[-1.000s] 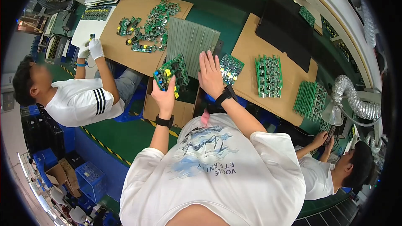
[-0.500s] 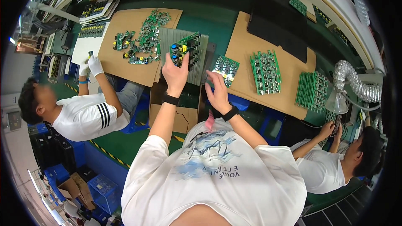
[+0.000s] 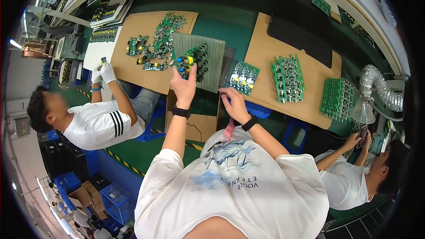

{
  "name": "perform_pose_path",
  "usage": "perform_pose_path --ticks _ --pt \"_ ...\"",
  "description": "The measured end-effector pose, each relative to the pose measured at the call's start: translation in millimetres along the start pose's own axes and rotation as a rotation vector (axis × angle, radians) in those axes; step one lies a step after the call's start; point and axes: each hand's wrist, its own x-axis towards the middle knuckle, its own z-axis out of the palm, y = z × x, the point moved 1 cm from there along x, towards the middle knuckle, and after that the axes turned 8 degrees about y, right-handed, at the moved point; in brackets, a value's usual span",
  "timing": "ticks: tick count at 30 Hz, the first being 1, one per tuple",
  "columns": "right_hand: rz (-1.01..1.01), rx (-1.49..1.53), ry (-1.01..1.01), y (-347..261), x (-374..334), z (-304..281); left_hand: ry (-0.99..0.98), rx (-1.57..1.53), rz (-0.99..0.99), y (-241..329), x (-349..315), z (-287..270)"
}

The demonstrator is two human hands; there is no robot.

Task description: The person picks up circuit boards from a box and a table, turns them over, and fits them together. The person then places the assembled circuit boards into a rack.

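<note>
Green circuit board [image 3: 193, 62], lettered white shirt [image 3: 232, 194]

Table [image 3: 232, 22]: green-topped, across the upper middle of the frame.
Floor [image 3: 141, 152]: green, with yellow-and-black tape [image 3: 124, 162] running diagonally, left of centre.
Wall [image 3: 20, 82]: pale, far left.
Light [image 3: 16, 44]: bright white, upper left.
Crate [image 3: 117, 200]: blue, lower left, near a cardboard box [image 3: 90, 198].
Duct [image 3: 369, 79]: silver, ribbed, right side.
</note>
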Motion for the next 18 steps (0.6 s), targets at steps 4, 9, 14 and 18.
perform_pose_path --ticks 4,9,14,18 --pt "-0.044 -0.009 0.010 8 1 2 0.008 0.039 0.088 -5 -7 8" --pt "0.016 0.024 -0.010 21 -7 4 0.013 0.063 0.084 3 0 8" --pt "0.102 -0.032 -0.063 29 -14 3 0.084 0.218 0.191 18 -7 14" --pt "0.087 -0.023 -0.004 37 -14 -6 0.070 0.126 0.132 10 -6 16"
